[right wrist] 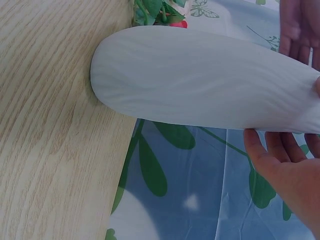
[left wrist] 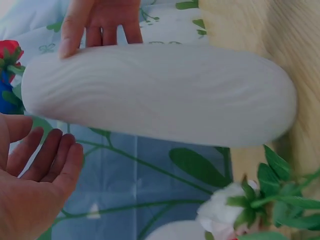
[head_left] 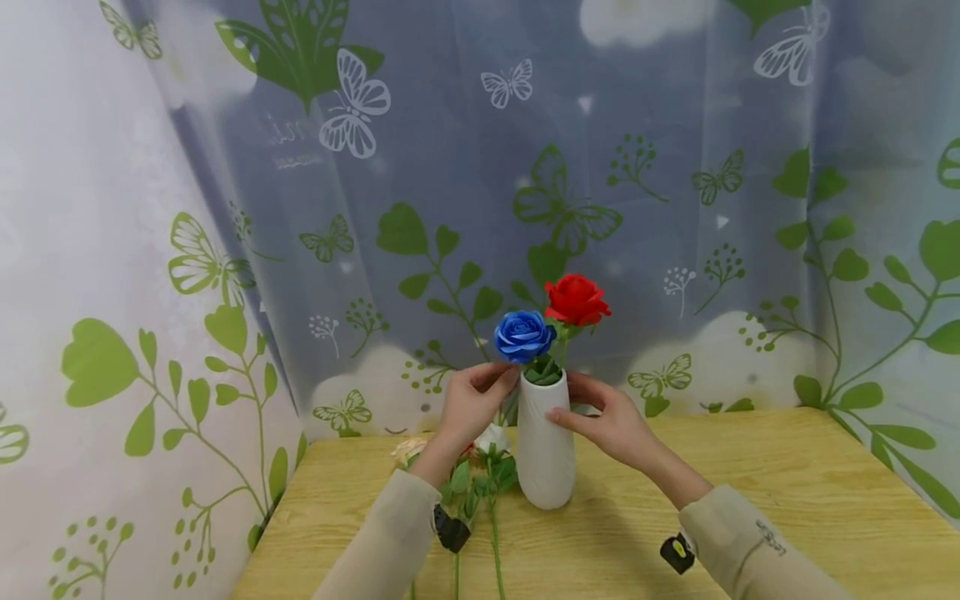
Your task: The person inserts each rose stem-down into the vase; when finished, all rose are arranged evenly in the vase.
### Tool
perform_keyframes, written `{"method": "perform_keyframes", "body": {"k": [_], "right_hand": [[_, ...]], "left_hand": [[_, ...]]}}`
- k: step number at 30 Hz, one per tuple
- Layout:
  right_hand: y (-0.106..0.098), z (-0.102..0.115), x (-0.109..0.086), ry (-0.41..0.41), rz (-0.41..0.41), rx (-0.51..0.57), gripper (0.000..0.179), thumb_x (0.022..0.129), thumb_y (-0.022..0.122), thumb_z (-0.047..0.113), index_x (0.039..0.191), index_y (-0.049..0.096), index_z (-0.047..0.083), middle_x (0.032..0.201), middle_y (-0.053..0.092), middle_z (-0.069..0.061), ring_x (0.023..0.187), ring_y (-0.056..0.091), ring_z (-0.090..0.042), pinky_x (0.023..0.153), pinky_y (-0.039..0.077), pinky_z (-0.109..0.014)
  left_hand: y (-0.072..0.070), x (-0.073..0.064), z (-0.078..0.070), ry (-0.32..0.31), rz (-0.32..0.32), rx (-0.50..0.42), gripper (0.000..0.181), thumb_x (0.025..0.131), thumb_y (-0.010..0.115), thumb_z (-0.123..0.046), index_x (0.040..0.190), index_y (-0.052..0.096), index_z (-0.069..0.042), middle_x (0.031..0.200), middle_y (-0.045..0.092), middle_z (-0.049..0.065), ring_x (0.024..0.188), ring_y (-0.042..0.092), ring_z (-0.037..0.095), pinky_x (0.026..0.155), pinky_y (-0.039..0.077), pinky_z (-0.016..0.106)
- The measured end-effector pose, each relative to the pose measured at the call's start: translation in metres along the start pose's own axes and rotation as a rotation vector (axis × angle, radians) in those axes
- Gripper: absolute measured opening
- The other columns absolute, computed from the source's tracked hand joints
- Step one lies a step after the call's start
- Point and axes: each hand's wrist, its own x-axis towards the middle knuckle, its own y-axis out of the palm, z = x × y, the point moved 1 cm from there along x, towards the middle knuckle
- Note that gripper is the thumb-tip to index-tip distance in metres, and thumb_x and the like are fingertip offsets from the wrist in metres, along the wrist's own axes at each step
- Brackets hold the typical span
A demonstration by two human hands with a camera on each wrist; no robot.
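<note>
A tall white vase [head_left: 546,454] with a rippled surface stands upright on the table. A blue rose [head_left: 522,336] and a red rose [head_left: 576,298] rise from its mouth, the red one higher and to the right. My right hand [head_left: 615,421] holds the vase near its top, thumb on the front side and fingers reaching behind. On the other side, my left hand [head_left: 472,404] is beside the rim, just below the blue bloom. In the left wrist view the left fingers [left wrist: 52,157] are loosely bent, apart from the vase, and hold nothing.
Left of the vase, several roses lie on the wooden table [head_left: 787,492], among them a white rose [head_left: 491,437] and a peach rose [head_left: 407,450], their stems toward the front edge. A printed curtain [head_left: 450,167] hangs behind and at both sides.
</note>
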Motion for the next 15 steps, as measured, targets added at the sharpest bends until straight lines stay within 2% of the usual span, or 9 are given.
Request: {"method": "perform_keyframes", "body": {"k": [3,7,11,15], "right_hand": [[0.000,0.000,0.001,-0.001,-0.001,-0.002,0.068,0.098,0.077,0.034,0.157,0.050,0.014,0.148,0.063,-0.014,0.133,0.062,-0.037,0.101,0.061,-0.051],[0.000,-0.001,0.001,0.001,-0.003,0.001,0.070,0.098,0.078,0.034,0.158,0.049,0.013,0.148,0.062,-0.015,0.133,0.062,-0.037,0.102,0.061,-0.050],[0.000,-0.002,0.001,0.001,-0.001,0.001,0.070,0.097,0.078,0.033,0.158,0.048,0.013,0.148,0.062,-0.014,0.133,0.062,-0.037,0.102,0.061,-0.050],[0.000,-0.002,0.001,-0.003,0.002,0.002,0.070,0.098,0.078,0.032,0.158,0.048,0.013,0.148,0.062,-0.015,0.134,0.061,-0.038,0.102,0.061,-0.050]], "left_hand": [[-0.008,-0.007,0.009,-0.021,0.027,-0.037,0.027,0.101,0.072,-0.014,0.124,0.076,-0.001,0.120,0.078,0.019,0.107,0.076,0.030,0.089,0.065,0.033],[-0.022,-0.016,0.023,-0.067,0.032,-0.080,0.029,0.101,0.072,-0.011,0.126,0.074,0.003,0.119,0.076,0.023,0.100,0.077,0.028,0.087,0.067,0.038],[-0.037,-0.024,0.035,-0.130,0.013,-0.108,0.028,0.101,0.073,-0.015,0.126,0.075,-0.002,0.118,0.076,0.021,0.096,0.077,0.020,0.088,0.067,0.035],[-0.051,-0.032,0.044,-0.177,0.006,-0.180,0.029,0.101,0.072,-0.014,0.128,0.073,-0.002,0.120,0.075,0.022,0.098,0.078,0.023,0.089,0.066,0.036]]}}
